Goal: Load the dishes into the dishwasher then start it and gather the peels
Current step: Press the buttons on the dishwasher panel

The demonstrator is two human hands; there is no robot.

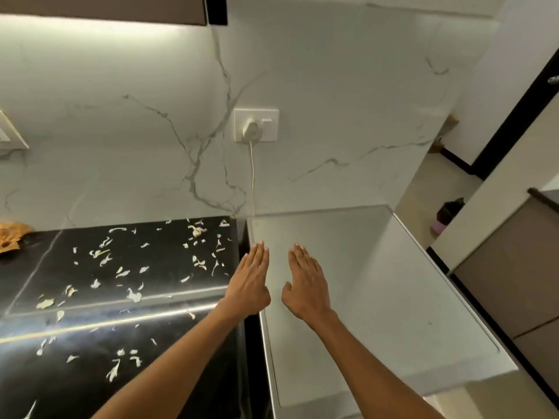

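Observation:
Both my hands reach forward with straight fingers, palms down, holding nothing. My left hand hovers over the gap between the black counter and the grey top of the dishwasher. My right hand is over the dishwasher's flat top, near its left side. Several pale peels lie scattered across the black counter, from its back edge to its front. No dishes are in view.
A white plug and cable run down the marble wall from a socket above the dishwasher. A brown heap of peels lies at the counter's far left. A dark bottle stands on the floor at right, beside brown cabinets.

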